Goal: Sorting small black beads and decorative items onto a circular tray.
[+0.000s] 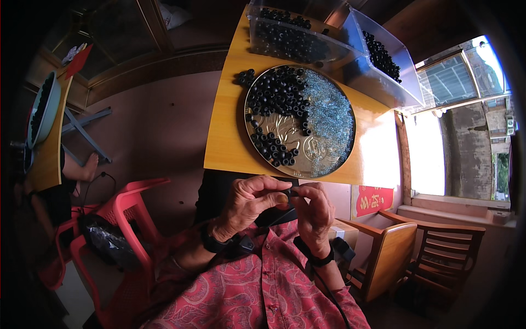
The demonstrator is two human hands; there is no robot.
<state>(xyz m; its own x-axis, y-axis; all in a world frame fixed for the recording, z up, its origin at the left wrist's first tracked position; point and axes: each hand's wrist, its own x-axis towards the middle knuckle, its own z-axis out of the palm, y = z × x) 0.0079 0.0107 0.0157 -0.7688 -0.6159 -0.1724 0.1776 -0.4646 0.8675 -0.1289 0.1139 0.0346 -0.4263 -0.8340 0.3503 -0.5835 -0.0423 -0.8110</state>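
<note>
Just off the table's front edge, my left hand (253, 202) and my right hand (314, 211) meet with thumbs and fingertips pinched. Between them is a small black hollow piece (289, 192), mostly covered by the fingers. Beyond the hands, a round metallic tray (285, 129) lies on the table. Its left side holds a heap of small black hollow cylindrical pieces (276, 90). On its right side spreads a layer of tiny clear bluish pieces (330, 118). A few more black pieces (245, 77) rest on the wood beside the tray's far left rim.
Behind the tray on the yellow table (222, 142) stand two clear plastic bins (307, 41) (394, 90) with black pieces. A red plastic chair (131, 219) is at left, wooden chairs (389, 257) at right. Another person's foot (89, 167) shows by the far-left table.
</note>
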